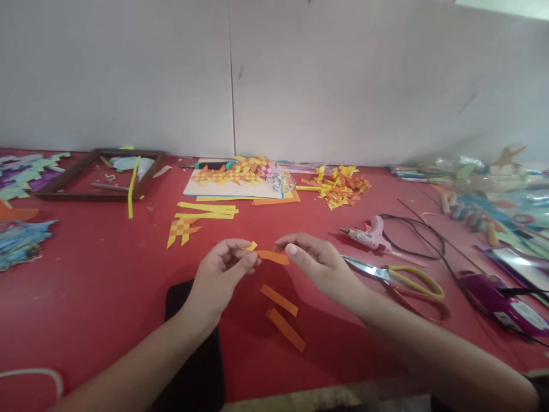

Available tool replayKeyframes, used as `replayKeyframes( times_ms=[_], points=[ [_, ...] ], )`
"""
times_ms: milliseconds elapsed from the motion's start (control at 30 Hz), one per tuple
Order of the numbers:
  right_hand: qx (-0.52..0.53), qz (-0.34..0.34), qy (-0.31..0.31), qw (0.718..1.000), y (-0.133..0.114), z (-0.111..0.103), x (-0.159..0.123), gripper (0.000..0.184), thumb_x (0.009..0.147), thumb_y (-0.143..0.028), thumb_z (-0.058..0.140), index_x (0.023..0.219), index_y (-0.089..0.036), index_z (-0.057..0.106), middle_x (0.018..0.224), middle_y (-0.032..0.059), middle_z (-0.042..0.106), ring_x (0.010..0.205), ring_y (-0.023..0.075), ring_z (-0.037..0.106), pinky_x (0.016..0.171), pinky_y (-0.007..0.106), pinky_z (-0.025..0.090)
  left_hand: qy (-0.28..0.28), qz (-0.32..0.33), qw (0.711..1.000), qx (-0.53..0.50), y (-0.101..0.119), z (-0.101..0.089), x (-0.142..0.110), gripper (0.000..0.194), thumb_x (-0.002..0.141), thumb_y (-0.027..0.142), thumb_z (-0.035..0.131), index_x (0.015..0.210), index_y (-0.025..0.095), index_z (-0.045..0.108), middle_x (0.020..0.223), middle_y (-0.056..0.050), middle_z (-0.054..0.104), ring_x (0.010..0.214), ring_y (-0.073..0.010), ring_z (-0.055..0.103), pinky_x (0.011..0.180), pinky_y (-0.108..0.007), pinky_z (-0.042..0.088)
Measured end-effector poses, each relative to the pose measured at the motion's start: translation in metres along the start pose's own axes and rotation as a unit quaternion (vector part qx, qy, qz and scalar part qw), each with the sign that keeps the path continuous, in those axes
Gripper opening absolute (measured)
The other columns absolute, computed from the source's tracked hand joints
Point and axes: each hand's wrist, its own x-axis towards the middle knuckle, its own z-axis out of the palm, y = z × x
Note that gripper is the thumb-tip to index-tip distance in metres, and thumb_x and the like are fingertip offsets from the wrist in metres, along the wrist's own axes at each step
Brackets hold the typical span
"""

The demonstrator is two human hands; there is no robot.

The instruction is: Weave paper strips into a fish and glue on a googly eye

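My left hand (221, 269) is closed in a pinch on one end of an orange paper strip (274, 257), and a short yellow paper piece (251, 246) sticks up at the same fingertips. At the strip's other end is my right hand (315, 260), its fingers curled behind the paper and its thumb close to the edge. Below the hands, on the red table (338, 355), lie two loose orange paper strips (279, 301). Behind my left hand, a small yellow-and-orange woven paper piece (182, 230) lies near several yellow strips (208, 209).
Right of my hands are scissors (381, 272), a pink glue gun (369, 233) with a dark cable and a purple device (504, 300). A black phone-like slab (197, 366) lies under my left forearm. Farther back are a brown frame (81, 196) and a paper-scrap pile (341, 186).
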Motion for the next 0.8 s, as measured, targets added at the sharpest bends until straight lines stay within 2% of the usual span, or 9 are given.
replayKeyframes(
  times_ms=[133,233,333,433,533,667,700,733,800],
  points=[
    [0.136,0.041,0.027,0.989,0.012,0.008,-0.004,0.034,0.086,-0.052,0.064,0.092,-0.019,0.069,0.084,0.0040,0.073,0.075,0.0169,0.069,0.074,0.031,0.058,-0.006,0.024,0.999,0.026,-0.002,0.000,-0.001,0.026,0.070,0.029,0.085,0.087,0.019,0.067,0.074,0.003,0.066,0.066,-0.0098,0.063,0.072,-0.023,0.054],
    [0.156,0.045,0.062,0.985,0.020,0.008,-0.002,0.029,0.077,-0.045,0.075,0.089,-0.019,0.071,0.080,0.0026,0.072,0.071,0.0145,0.068,0.071,0.029,0.057,-0.022,0.029,0.999,0.036,-0.004,0.001,-0.003,0.025,0.073,0.031,0.083,0.088,0.020,0.067,0.075,0.003,0.065,0.069,-0.0121,0.064,0.073,-0.026,0.054],
    [0.138,0.058,0.091,0.985,0.028,0.000,0.001,0.030,0.078,-0.046,0.074,0.092,-0.019,0.074,0.081,0.0037,0.073,0.073,0.0151,0.068,0.074,0.031,0.058,-0.026,0.047,0.996,0.069,0.000,0.001,-0.004,0.027,0.073,0.032,0.082,0.093,0.020,0.067,0.082,-0.001,0.066,0.075,-0.0153,0.064,0.068,-0.026,0.053],
    [0.035,0.074,0.074,0.994,0.043,-0.016,0.006,0.032,0.085,-0.046,0.064,0.101,-0.020,0.075,0.085,0.0047,0.075,0.075,0.0169,0.069,0.075,0.033,0.058,0.002,0.131,0.980,0.147,0.011,-0.006,0.000,0.035,0.074,0.031,0.080,0.105,0.023,0.066,0.093,-0.003,0.066,0.077,-0.0156,0.061,0.067,-0.025,0.049],
    [-0.149,0.040,0.014,0.988,0.057,-0.030,0.008,0.026,0.090,-0.037,0.056,0.099,-0.024,0.077,0.091,0.0055,0.076,0.081,0.0204,0.071,0.079,0.037,0.058,0.011,0.213,0.922,0.322,0.020,-0.020,0.010,0.026,0.079,0.032,0.076,0.102,0.024,0.069,0.104,-0.006,0.066,0.091,-0.0218,0.061,0.084,-0.032,0.047],
    [-0.251,-0.024,0.052,0.966,0.049,-0.018,-0.004,0.037,0.094,-0.038,0.050,0.116,-0.018,0.072,0.117,0.0160,0.068,0.113,0.0311,0.061,0.103,0.055,0.045,-0.063,0.234,0.871,0.427,0.013,-0.033,0.024,0.034,0.073,0.035,0.079,0.103,0.023,0.071,0.112,-0.010,0.068,0.115,-0.0351,0.054,0.107,-0.048,0.033],
    [-0.267,-0.066,0.037,0.961,0.042,-0.010,-0.010,0.043,0.095,-0.043,0.049,0.124,-0.017,0.068,0.127,0.0179,0.063,0.123,0.0322,0.056,0.108,0.056,0.041,-0.079,0.237,0.861,0.443,0.010,-0.034,0.026,0.036,0.072,0.035,0.079,0.105,0.023,0.070,0.116,-0.011,0.067,0.118,-0.0364,0.052,0.109,-0.049,0.031],
    [-0.275,-0.117,-0.016,0.954,0.035,-0.001,-0.017,0.051,0.094,-0.049,0.051,0.133,-0.016,0.062,0.138,0.0180,0.057,0.131,0.0320,0.049,0.111,0.054,0.038,-0.089,0.238,0.852,0.457,0.007,-0.034,0.027,0.037,0.073,0.034,0.078,0.107,0.023,0.070,0.119,-0.011,0.066,0.119,-0.0369,0.052,0.109,-0.050,0.031],
    [-0.270,-0.204,-0.167,0.926,0.022,0.017,-0.031,0.069,0.091,-0.062,0.052,0.145,-0.020,0.050,0.153,0.0149,0.044,0.143,0.0313,0.038,0.116,0.053,0.033,-0.091,0.241,0.844,0.470,0.002,-0.034,0.028,0.035,0.074,0.031,0.076,0.108,0.024,0.070,0.119,-0.011,0.067,0.119,-0.0364,0.052,0.109,-0.049,0.032]
  ],
)
